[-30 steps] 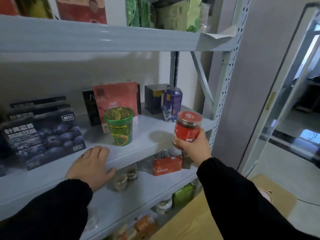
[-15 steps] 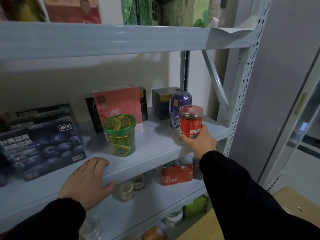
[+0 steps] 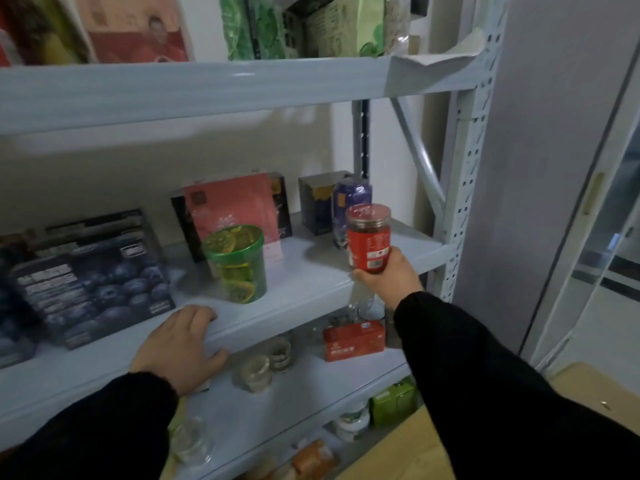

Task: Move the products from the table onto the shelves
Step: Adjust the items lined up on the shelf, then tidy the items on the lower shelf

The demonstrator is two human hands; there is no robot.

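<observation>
My right hand (image 3: pixel 389 277) grips a red-labelled jar with a red lid (image 3: pixel 369 237) from below and holds it upright at the front right of the middle shelf (image 3: pixel 304 289), just over its edge. A purple can (image 3: pixel 349 202) stands right behind the jar. A green-lidded tub (image 3: pixel 237 263) stands on the same shelf to the jar's left. My left hand (image 3: pixel 181 344) rests palm down on the shelf's front edge, fingers spread, holding nothing.
Further left on the shelf sits a dark blueberry box (image 3: pixel 93 292); a pink box (image 3: pixel 235 209) and a dark box (image 3: pixel 317 202) stand at the back. The shelf below holds a red box (image 3: pixel 353 341) and glass jars (image 3: pixel 263 365). A perforated upright (image 3: pixel 464 168) bounds the right side.
My right hand has carried the red jar up and inward from below the shelf edge to just above it, in front of the purple can. The left hand has stayed on the shelf edge.
</observation>
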